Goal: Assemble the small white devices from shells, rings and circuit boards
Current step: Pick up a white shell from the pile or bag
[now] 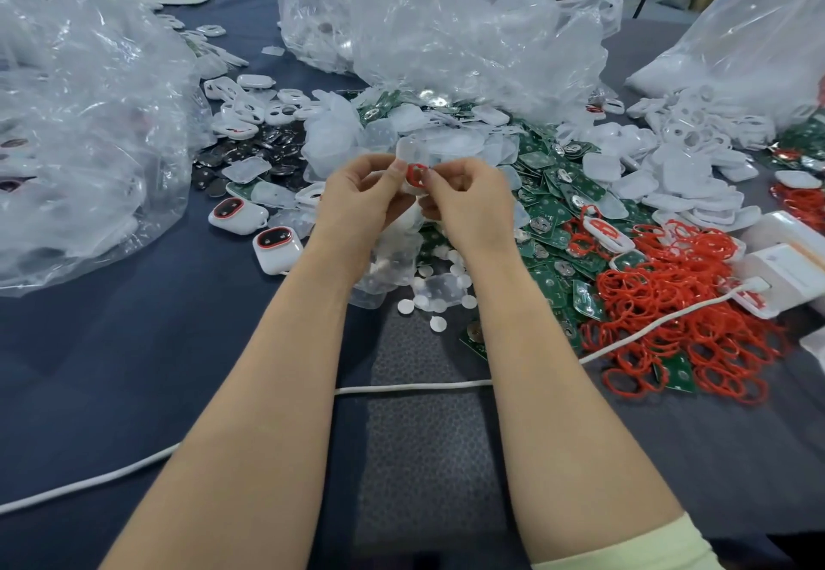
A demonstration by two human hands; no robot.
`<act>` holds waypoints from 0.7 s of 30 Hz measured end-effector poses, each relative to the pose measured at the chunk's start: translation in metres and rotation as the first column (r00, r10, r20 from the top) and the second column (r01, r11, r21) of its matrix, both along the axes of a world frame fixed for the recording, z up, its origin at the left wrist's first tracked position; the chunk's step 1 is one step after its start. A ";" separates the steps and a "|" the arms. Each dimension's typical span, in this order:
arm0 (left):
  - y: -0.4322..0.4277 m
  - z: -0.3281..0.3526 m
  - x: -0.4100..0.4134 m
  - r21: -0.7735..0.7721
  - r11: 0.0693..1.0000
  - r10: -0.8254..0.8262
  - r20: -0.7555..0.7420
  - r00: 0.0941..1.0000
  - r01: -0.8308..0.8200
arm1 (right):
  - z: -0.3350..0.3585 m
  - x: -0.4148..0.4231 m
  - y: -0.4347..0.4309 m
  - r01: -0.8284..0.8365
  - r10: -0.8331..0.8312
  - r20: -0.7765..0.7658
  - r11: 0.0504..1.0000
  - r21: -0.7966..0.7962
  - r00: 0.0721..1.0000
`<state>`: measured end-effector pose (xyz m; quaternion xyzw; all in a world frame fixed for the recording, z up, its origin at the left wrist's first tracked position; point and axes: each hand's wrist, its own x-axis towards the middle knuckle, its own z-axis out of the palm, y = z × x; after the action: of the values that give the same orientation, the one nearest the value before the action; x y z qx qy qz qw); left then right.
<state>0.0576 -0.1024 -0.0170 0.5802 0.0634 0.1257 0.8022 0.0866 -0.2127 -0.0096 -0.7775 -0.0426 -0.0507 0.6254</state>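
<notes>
Mid-frame, left hand (362,199) curled round a white shell (410,151), right hand (466,202) with fingertips tight on its red ring (415,175)

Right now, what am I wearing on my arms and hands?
Left hand and right hand are bare: no gloves, no watch. A pale yellow-green sleeve shows only near the right elbow; the left arm shows none.

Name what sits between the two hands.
Head view: a red ring on a white shell, held by the left hand and right hand.
</notes>
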 end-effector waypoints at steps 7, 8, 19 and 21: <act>-0.003 -0.003 0.005 0.235 0.966 0.100 0.054 0.994 -0.110 | 0.000 -0.003 0.000 0.121 -0.040 0.301 0.959 -0.255 0.953; -0.002 -0.003 0.005 0.244 0.962 0.113 0.059 0.992 -0.124 | 0.000 -0.003 0.000 0.113 -0.040 0.295 0.965 -0.236 0.955; -0.006 -0.002 0.004 0.177 0.975 0.134 0.001 0.991 -0.132 | 0.000 -0.001 -0.003 0.020 -0.012 0.154 0.999 -0.047 0.988; -0.006 -0.001 0.004 0.191 0.973 0.132 0.005 0.991 -0.131 | 0.001 -0.002 -0.002 0.017 0.001 0.194 0.996 -0.090 0.981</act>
<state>0.0617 -0.1087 -0.0183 0.6493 0.0924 0.1819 0.7326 0.0851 -0.2150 -0.0086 -0.7969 -0.1023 -0.1269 0.5818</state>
